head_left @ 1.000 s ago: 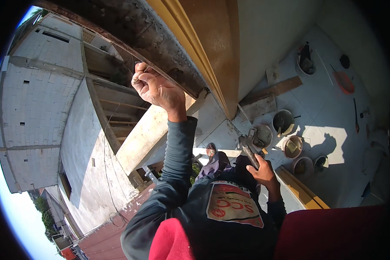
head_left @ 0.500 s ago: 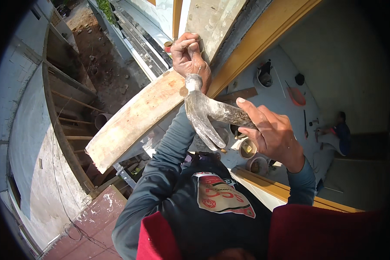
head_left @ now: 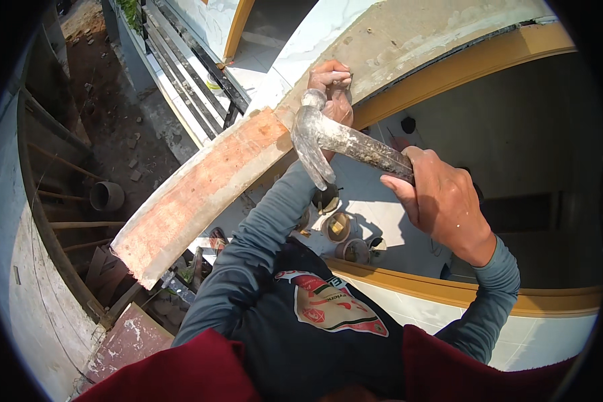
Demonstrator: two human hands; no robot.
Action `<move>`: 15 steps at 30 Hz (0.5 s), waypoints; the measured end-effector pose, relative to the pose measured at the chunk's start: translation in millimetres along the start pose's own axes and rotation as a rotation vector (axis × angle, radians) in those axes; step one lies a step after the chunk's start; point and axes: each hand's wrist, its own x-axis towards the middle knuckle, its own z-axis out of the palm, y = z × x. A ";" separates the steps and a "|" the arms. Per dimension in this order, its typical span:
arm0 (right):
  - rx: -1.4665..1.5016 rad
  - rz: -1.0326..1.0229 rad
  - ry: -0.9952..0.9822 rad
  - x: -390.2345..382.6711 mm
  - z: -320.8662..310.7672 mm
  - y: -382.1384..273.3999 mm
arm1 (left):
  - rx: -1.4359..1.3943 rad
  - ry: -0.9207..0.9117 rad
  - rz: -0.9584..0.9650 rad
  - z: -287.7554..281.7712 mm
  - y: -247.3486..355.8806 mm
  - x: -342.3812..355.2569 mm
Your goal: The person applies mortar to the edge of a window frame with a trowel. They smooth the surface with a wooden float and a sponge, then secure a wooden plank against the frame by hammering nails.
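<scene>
My right hand [head_left: 445,201] is wrapped round the handle of a claw hammer [head_left: 362,144], whose worn metal is spotted with pale dried material. The hammer's head is in front of my left wrist, partly covering it, with the claw pointing down toward my sleeve. Against the plastered edge of the wall [head_left: 409,40], my left hand [head_left: 331,84] is closed, fingertips pinched together. Whatever sits between those fingers is too small or hidden to make out. A long pale wooden board [head_left: 201,194] extends from beside my left wrist toward the lower left.
A yellow-brown wooden frame [head_left: 462,63] runs beside the plastered wall. Below, several buckets [head_left: 337,228] stand on the tiled floor. Dark metal rails [head_left: 187,67] lie at the upper left, above a dirt yard [head_left: 114,100]. A curved concrete wall [head_left: 30,268] rises on the left.
The view has shifted, showing more of the plastered wall. My right fingers, looser before, now close round the hammer handle. My left hand stays pinched at the wall.
</scene>
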 end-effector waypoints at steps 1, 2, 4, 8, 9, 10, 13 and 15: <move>0.109 -0.091 0.068 1.9 -2.0 -4.8 | -0.099 0.004 -0.036 -0.2 -0.3 -1.6; 0.122 -0.118 0.036 1.8 -4.7 -6.9 | -0.080 0.012 -0.051 -0.8 0.5 -2.9; 0.006 -0.039 -0.014 8.1 -4.2 -3.6 | -0.004 0.009 -0.017 -1.1 -5.1 -2.4; -0.102 0.123 -0.120 13.8 -7.3 -3.0 | 0.052 -0.034 -0.021 -0.8 0.5 -4.6; -0.012 0.071 -0.046 14.7 -9.4 -6.7 | 0.057 0.012 -0.018 3.3 -1.1 -5.1; 0.059 -0.034 0.046 18.0 -10.4 -12.5 | 0.011 0.034 -0.017 2.2 -3.0 -3.1; 0.125 -0.112 -0.023 4.9 -9.1 -6.2 | 0.029 -0.008 -0.040 -1.4 4.2 -0.6; -0.086 0.077 -0.139 6.2 -5.2 1.1 | 0.053 0.017 -0.069 1.7 8.4 -1.2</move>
